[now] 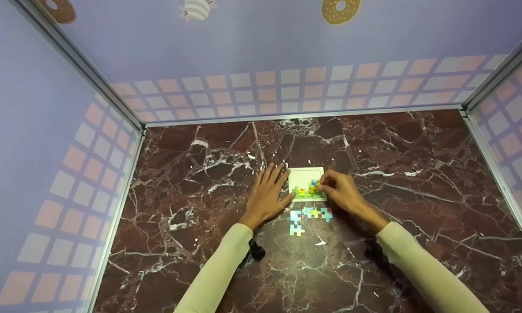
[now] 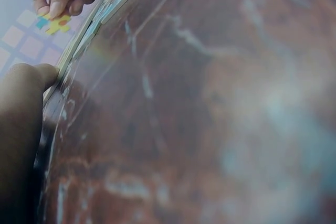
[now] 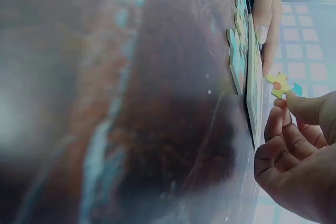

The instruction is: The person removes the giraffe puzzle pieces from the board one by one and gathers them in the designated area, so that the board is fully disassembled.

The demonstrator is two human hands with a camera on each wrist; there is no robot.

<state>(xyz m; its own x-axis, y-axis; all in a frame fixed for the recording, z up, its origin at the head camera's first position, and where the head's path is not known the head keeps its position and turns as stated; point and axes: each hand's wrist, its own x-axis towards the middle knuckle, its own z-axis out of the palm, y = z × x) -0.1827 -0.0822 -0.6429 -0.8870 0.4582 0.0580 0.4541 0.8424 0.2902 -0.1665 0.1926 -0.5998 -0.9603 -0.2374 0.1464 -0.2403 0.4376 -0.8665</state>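
A small square puzzle tray [image 1: 300,175] with a pale frame lies on the table, its lower part filled with joined green and yellow pieces. My left hand [image 1: 266,194] rests beside it, fingers spread, with the thumb at the tray's left edge. Over the tray's right side, my right hand [image 1: 344,192] pinches a yellow puzzle piece [image 3: 281,84] between thumb and fingertips. An orange-red spot and a blue corner show on this piece, which is raised above the tray in both wrist views.
Just below the tray lie several loose light-blue puzzle pieces [image 1: 295,229], one with a yellow star shape. The dark red marble-patterned tabletop [image 1: 191,174] is bordered by lilac panels [image 1: 261,48] at the back and both sides.
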